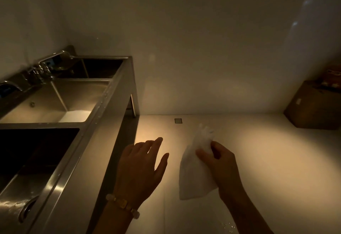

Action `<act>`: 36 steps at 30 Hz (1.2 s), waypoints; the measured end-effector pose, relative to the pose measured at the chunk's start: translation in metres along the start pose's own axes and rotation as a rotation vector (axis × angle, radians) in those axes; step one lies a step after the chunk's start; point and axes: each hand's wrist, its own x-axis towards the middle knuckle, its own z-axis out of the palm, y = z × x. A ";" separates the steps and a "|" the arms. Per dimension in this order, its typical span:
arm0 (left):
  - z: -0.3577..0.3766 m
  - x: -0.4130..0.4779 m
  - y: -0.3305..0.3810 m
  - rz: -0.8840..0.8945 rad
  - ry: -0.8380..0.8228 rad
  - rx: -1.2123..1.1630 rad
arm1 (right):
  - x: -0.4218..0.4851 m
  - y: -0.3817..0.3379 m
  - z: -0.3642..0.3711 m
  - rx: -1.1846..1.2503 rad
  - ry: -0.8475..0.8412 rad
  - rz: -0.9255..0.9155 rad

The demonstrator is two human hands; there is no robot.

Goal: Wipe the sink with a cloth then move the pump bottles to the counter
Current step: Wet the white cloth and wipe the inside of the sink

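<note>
Head view: your right hand (219, 161) pinches a white cloth (195, 169) between thumb and fingers; the cloth hangs loose below and bunches above the grip, held in the air over the pale floor (258, 150). Your left hand (142, 167) is open, fingers spread, holding nothing, just beside the sink unit's front edge. Beaded bracelet (122, 206) on that wrist.

The steel sink (103, 100) runs along the left with three basins: near one dark, middle one lit, far one in shadow. Taps (42, 67) sit on the back rim. The cloth is well apart from any basin, to the right of the unit.

Small square floor drain (178, 120) near the wall. A brown box (311, 106) sits in the far right corner; something rests on top, too dim to identify, possibly bottles.
</note>
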 end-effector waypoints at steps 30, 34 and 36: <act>0.155 0.366 -0.238 -0.119 0.025 0.026 | 0.447 0.001 0.216 0.032 -0.146 0.010; 0.180 0.440 -0.257 -0.137 0.018 0.081 | 0.532 0.001 0.232 0.039 -0.173 0.007; 0.192 0.479 -0.265 -0.146 0.021 0.094 | 0.574 -0.003 0.240 0.028 -0.193 0.006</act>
